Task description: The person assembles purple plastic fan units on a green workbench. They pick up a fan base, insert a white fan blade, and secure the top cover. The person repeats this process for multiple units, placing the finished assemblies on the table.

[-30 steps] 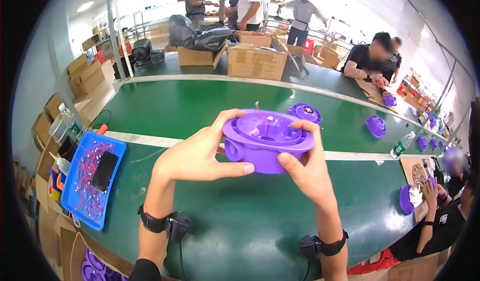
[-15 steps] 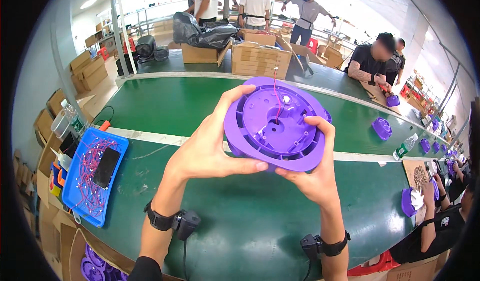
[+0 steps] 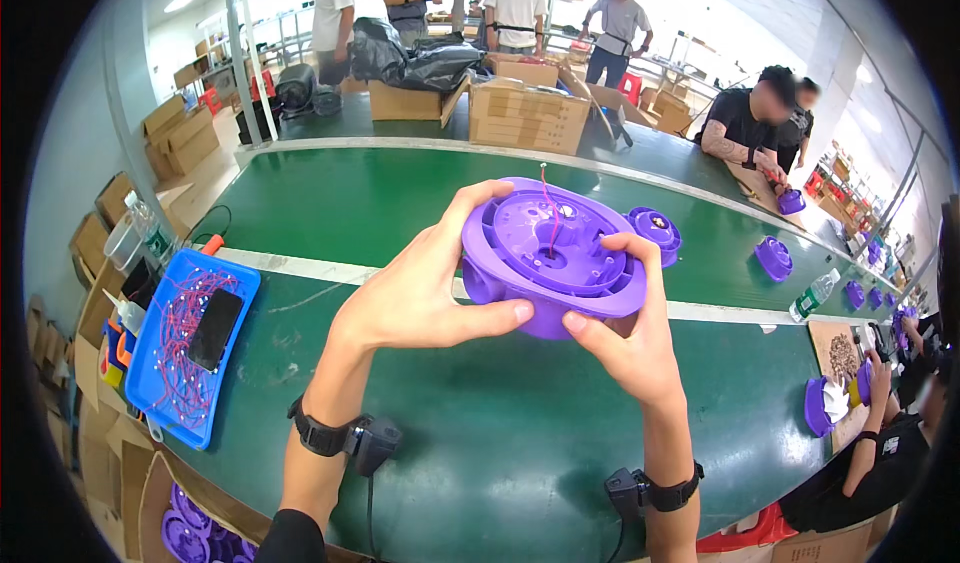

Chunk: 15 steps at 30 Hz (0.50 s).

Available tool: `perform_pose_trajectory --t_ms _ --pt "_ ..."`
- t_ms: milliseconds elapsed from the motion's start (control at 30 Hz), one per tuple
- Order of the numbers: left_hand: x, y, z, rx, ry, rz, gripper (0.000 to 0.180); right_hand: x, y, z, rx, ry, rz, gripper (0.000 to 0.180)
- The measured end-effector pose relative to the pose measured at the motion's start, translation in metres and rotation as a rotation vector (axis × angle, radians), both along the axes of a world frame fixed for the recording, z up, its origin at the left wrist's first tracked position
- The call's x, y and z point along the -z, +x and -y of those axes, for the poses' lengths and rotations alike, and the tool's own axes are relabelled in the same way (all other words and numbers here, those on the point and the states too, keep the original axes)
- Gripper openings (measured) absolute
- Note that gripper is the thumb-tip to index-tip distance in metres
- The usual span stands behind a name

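Both hands hold a round purple plastic housing (image 3: 545, 308) above the green work surface, tilted so its recessed inner face shows. A thin red wire (image 3: 551, 208) rises from its middle and ends in a small white connector. My left hand (image 3: 430, 283) grips the left rim, thumb along the near side and fingers at the far edge. On the right side, my right hand (image 3: 635, 328) has its thumb on the near wall and its index finger bent over the rim. The underside of the housing is hidden.
At left lies a blue tray (image 3: 160, 393) holding several red wires and a black phone (image 3: 214, 331). Purple housings (image 3: 655, 231) sit on the green belt (image 3: 330, 198) beyond. A water bottle (image 3: 815, 295) stands at right, near a co-worker. Cardboard boxes (image 3: 528, 116) are at the back.
The housing has tipped back and sunk slightly, showing more of its near side wall. Another purple housing has come into sight behind it at right. People in the background have shifted.
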<state>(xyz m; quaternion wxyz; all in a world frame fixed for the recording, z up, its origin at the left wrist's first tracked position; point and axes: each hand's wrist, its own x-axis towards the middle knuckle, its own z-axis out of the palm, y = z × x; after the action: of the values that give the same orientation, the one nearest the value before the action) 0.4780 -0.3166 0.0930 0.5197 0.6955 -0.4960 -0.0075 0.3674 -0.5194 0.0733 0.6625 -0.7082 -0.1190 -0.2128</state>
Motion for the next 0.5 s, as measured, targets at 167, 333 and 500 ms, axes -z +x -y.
perform_pose_trajectory --t_ms 167,333,500 --pt "-0.006 -0.002 -0.002 -0.001 0.032 -0.005 0.094 0.001 0.002 -0.005 0.036 -0.016 0.001 0.076" --pt "-0.011 -0.002 -0.011 0.196 -0.071 -0.394 0.084 0.005 0.0 0.003 0.028 -0.19 0.112 0.074" --pt "-0.005 0.019 -0.016 0.116 -0.07 -0.615 0.068 0.003 -0.001 0.006 -0.088 -0.181 -0.031 0.056"
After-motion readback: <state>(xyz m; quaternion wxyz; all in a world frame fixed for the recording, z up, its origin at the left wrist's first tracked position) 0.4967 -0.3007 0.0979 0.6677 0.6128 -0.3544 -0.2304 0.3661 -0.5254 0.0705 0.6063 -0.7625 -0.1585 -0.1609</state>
